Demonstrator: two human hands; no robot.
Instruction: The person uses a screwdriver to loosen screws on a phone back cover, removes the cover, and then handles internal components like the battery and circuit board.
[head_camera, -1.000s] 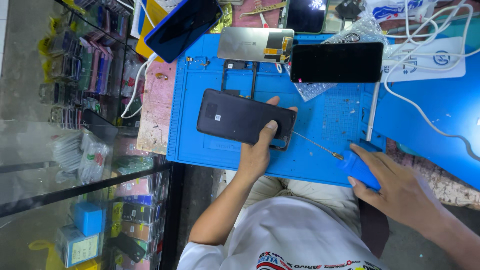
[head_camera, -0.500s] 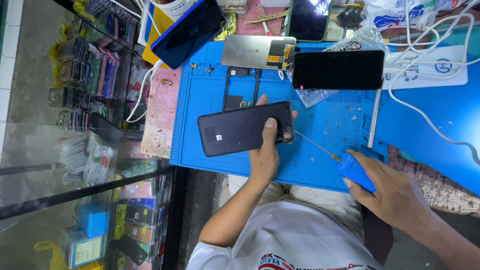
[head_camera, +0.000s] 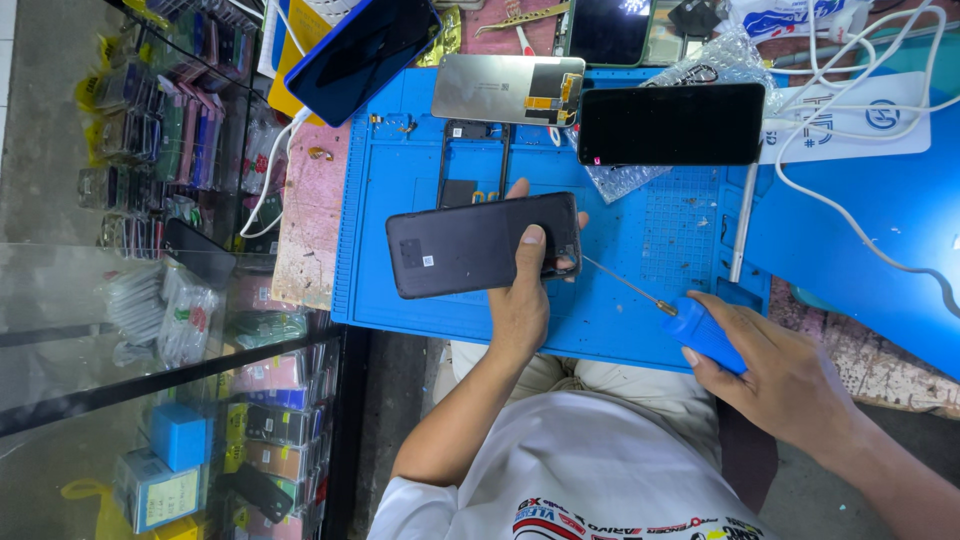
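My left hand (head_camera: 527, 292) grips a black phone (head_camera: 470, 245) by its right end, thumb on the back cover, holding it just above the blue work mat (head_camera: 640, 310). My right hand (head_camera: 785, 385) holds a blue-handled screwdriver (head_camera: 700, 330). Its thin shaft points left, and the tip sits at the phone's right edge beside my left fingers.
A black phone frame (head_camera: 475, 160), a grey display panel (head_camera: 505, 88) and a dark screen (head_camera: 670, 124) lie at the mat's far side. A blue phone (head_camera: 365, 48) rests at the upper left. White cables (head_camera: 850, 60) trail at the right. A glass display case (head_camera: 150, 330) stands left.
My left hand has lifted and turned the black phone so it lies level. The screwdriver tip has come up to the phone's right edge.
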